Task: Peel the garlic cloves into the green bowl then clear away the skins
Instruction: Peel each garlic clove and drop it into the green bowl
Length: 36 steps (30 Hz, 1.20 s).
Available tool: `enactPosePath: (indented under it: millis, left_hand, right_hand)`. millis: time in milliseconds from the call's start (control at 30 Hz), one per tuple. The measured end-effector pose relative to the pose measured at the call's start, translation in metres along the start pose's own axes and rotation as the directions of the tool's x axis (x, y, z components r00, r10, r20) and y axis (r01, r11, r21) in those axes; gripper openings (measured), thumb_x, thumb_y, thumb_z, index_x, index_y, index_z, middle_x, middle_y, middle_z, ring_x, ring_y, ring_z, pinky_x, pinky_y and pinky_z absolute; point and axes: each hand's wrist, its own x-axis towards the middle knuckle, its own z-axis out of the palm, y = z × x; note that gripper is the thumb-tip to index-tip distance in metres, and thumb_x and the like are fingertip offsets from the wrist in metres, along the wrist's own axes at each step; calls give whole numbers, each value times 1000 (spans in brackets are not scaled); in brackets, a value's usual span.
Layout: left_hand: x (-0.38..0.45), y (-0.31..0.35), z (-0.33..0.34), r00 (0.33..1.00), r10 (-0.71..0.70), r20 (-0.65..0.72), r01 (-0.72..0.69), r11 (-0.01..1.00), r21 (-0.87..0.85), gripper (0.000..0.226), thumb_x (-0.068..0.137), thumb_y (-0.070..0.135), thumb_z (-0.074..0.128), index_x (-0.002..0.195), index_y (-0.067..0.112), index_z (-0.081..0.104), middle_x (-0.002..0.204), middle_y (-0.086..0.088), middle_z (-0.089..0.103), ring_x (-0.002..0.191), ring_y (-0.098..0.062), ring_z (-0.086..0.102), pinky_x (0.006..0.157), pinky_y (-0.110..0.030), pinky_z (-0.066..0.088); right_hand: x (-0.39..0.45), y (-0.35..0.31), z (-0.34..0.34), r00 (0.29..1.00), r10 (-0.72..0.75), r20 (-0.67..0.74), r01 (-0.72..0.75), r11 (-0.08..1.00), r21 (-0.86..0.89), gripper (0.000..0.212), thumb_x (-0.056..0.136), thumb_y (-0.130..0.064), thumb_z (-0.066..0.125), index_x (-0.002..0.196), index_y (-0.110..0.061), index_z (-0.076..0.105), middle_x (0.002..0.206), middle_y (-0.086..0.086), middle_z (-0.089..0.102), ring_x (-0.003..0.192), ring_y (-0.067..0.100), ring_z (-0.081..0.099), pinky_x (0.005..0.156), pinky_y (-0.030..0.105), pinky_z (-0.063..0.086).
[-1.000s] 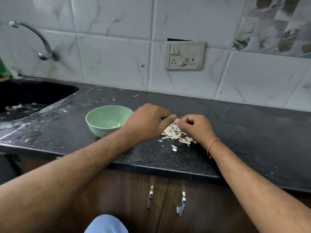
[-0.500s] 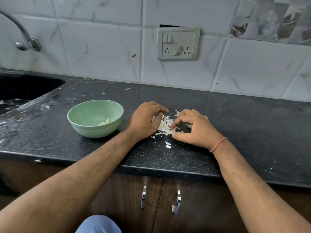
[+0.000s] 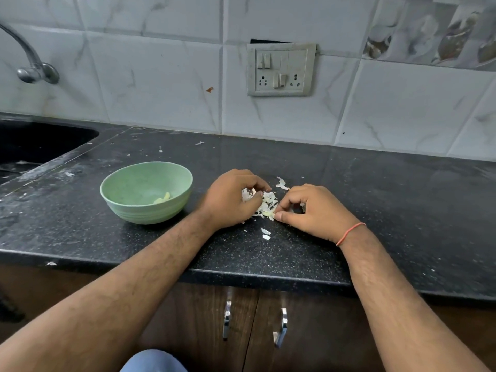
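On the dark speckled counter a small heap of garlic skins lies between the two hands, a little in from the front edge. The left hand rests on the left side of the heap with its fingers curled down into the skins, thumb and forefinger tips close together over the white flakes; whether they pinch a single piece cannot be told. The right hand sits on the right side of the heap, its fingers bent and its thumb and forefinger brought together at the heap's near edge, where a pale yellowish piece lies; the grip looks like a pinch, though what exactly is between the tips is too small to tell. A thin orange thread band circles the right wrist. The green bowl stands upright on the counter just left of the left hand, apart from it, with peeled garlic cloves lying at its bottom. One loose skin lies just behind the heap, and two more flakes lie in front of it, nearer the counter edge. Further left the black sink is sunk into the counter, a metal tap above it on the tiled wall. A switch and socket plate is mounted on the tiles behind the hands, and two cabinet handles show below the counter.
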Motion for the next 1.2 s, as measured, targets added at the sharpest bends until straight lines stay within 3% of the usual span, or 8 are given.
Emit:
enactPosePath:
  millis: [167,400,633,867,1033,1133,1200]
  left_hand:
    - [-1,1,-2,996,54,72,-54,999,1,19,85,29,74,102,35,82,100,19,76,99,-4,66,93,-34,53]
    - [1,-3,1,986,73,152,-77,997,21,14,85,34,75,96,39,83,99,25,73,101,0,66,91,-37,56]
    - [2,-5,0,975,120,185,-119,993,-18,8,84,41,82,92,39,82,95,23,74,98,-5,68,88,-38,57]
    - [3,-1,0,975,114,189,-111,993,-26,10,86,44,81,85,34,81,90,22,73,93,-2,70,85,-36,57]
    - [2,-2,-1,991,67,115,-62,997,-44,21,91,52,75,84,33,80,92,21,75,95,-3,69,88,-33,54]
    - [2,-1,-3,998,32,52,-28,996,-83,23,93,51,73,85,30,81,89,20,76,94,-5,68,87,-26,50]
    - [2,-1,-4,1000,4,29,-1,995,-104,24,93,50,72,88,28,82,89,19,77,93,-5,68,85,-26,51]
  right_hand:
    - [-1,-2,-1,997,75,0,-74,996,44,12,84,-40,88,83,-33,79,85,-19,72,86,2,63,74,16,43]
    - [-3,-6,0,997,81,1,-81,994,74,11,81,-38,90,83,-32,81,84,-14,73,75,10,66,70,28,53]
    - [0,-4,6,999,39,-30,-39,999,18,15,83,-40,89,82,-30,78,83,-16,70,77,2,66,68,19,46]
    - [0,-7,8,999,-5,-35,2,997,-80,10,90,-38,81,87,-32,72,88,-18,66,86,2,62,78,34,55]
    - [2,-13,9,983,-94,-158,70,986,-151,5,94,-35,72,93,-33,67,84,-19,62,84,3,53,73,23,41]
    - [2,-20,11,970,-115,-214,78,982,-174,8,94,-33,70,101,-35,68,80,-11,63,79,9,57,68,34,50]
    - [4,-22,12,960,-129,-249,86,981,-176,11,93,-29,75,103,-34,72,78,-11,64,77,8,59,68,34,53]
